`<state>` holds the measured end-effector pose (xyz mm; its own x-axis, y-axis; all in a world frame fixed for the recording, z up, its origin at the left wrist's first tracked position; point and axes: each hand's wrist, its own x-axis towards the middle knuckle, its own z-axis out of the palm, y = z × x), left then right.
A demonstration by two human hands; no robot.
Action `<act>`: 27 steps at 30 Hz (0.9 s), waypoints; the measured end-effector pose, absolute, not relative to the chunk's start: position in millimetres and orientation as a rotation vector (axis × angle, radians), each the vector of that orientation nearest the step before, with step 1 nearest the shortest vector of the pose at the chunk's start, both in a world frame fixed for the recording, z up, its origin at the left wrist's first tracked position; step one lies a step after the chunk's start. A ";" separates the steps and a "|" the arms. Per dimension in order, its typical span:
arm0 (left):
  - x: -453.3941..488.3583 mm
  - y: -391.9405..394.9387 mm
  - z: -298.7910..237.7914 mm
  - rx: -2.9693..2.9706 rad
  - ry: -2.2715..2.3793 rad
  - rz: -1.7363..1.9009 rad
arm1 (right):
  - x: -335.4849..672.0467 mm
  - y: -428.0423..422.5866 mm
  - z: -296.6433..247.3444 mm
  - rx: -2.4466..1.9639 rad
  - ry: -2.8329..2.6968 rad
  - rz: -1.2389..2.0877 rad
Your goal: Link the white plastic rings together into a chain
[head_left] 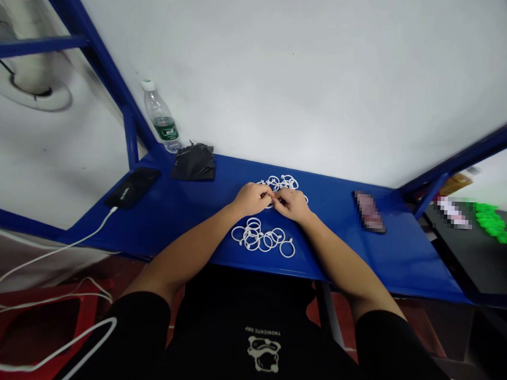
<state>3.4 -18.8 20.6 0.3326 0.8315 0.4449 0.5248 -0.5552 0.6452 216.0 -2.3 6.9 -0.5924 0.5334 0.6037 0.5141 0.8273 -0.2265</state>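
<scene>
My left hand (pixel 253 198) and my right hand (pixel 292 204) meet over the blue table, fingertips pinched together. Between them the white arc of a ring (pixel 270 206) shows just below the fingers; most of it is hidden by them. Right behind my hands lies a pile of thin white rings (pixel 288 182), partly covered by the fingers. Nearer to me, in front of my wrists, several more white rings (pixel 252 239) overlap in a loose group. A single white ring (pixel 287 249) lies at that group's right end, with a small eyelet on its rim.
The blue table (pixel 219 211) backs onto a white wall. At the back left stand a water bottle (pixel 162 119) and a black crumpled bag (pixel 193 162). A black power bank (pixel 132 188) with a white cable lies left; a phone (pixel 369 212) lies right. Blue frame bars rise at both sides.
</scene>
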 end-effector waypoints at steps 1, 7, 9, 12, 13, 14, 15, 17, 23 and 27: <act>3.4 -18.8 21.2 2.218 1.219 1.063 | 215.8 -2.3 6.6 -0.751 -2.319 0.040; 3.1 -14.6 19.2 2.264 1.169 1.037 | 216.5 -1.3 5.9 -0.777 -2.299 0.077; 2.0 -13.2 17.8 2.263 1.124 1.061 | 217.4 -0.7 5.5 -0.789 -2.287 0.082; -0.1 -13.0 16.6 2.200 1.078 1.085 | 219.6 0.7 4.7 -0.819 -2.242 0.074; -0.6 -13.1 16.2 2.172 1.067 1.079 | 220.3 1.1 4.5 -0.833 -2.226 0.070; -0.9 -13.1 15.6 2.147 1.056 1.066 | 221.1 1.4 4.3 -0.846 -2.214 0.067; -1.0 -12.9 14.8 2.127 1.042 1.053 | 221.6 1.6 4.2 -0.857 -2.206 0.066; -0.6 -11.9 12.7 2.110 1.024 1.048 | 222.2 1.8 4.0 -0.864 -2.195 0.065; 3.1 -10.1 9.6 2.150 1.051 1.121 | 220.2 1.3 3.9 -0.859 -2.191 0.081; 2.8 -10.1 11.4 2.169 1.094 1.140 | 217.2 0.1 3.8 -0.860 -2.214 0.093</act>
